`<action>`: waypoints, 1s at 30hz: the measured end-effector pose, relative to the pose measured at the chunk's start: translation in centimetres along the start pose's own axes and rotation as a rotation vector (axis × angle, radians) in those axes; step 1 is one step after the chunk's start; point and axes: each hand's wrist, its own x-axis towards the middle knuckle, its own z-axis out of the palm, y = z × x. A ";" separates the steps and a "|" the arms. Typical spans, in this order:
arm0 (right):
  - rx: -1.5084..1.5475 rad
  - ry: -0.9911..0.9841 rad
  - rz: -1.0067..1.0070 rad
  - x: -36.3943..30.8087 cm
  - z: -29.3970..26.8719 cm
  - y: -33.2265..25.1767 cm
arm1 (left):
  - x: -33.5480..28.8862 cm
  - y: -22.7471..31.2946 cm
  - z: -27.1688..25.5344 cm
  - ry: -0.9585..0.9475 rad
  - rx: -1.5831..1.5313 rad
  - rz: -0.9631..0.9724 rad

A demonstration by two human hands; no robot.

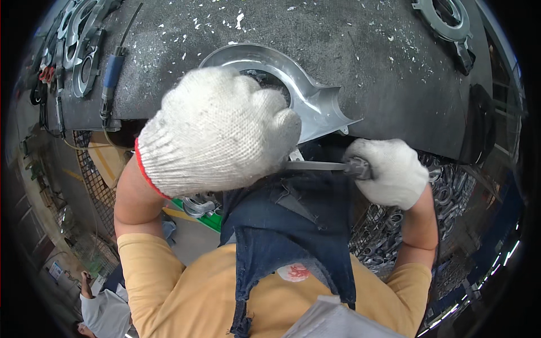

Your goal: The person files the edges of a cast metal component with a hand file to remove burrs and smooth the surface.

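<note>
A shiny grey metal casting (315, 107), ring-shaped with a flared spout on its right, rests at the near edge of the dark workbench (389, 84). My left hand (225, 132), in a white knitted glove with a red cuff, is closed over the casting's near left side; its fingertips are hidden. Also gloved in white, my right hand (394, 174) wraps round the dark handle of a flat file (321, 166). The file's narrow blade points left below the casting, and its far end disappears behind my left hand. Whether the blade touches the casting cannot be seen.
A blue-handled tool (112, 70) with a thin shaft lies on the bench's left, beside several stacked castings (84, 70). Another casting (453, 28) sits far right. Wire baskets of castings (383, 242) stand below right, a green crate (211, 221) below left. Another person (107, 310) is lower left.
</note>
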 end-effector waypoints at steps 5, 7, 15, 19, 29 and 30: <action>-0.065 0.572 -0.013 1.6 5.2 -0.5 | 0.7 -0.5 -1.0 -0.009 -0.093 -0.044; -0.046 0.616 -0.006 2.3 6.6 -0.7 | 1.0 -0.6 -1.3 -0.035 -0.131 -0.073; 0.092 0.889 -0.042 3.9 9.4 -2.0 | 0.5 -1.0 0.0 0.244 -0.255 -0.083; 0.063 0.784 -0.025 4.2 8.1 -2.5 | 0.2 -0.7 -0.3 0.209 -0.241 -0.124; 0.769 0.038 -0.099 2.4 7.0 -0.2 | -1.9 2.0 3.2 0.379 -0.266 -0.205; 0.660 0.051 -0.102 2.1 6.9 -0.5 | -1.8 2.5 3.5 0.404 -0.218 -0.208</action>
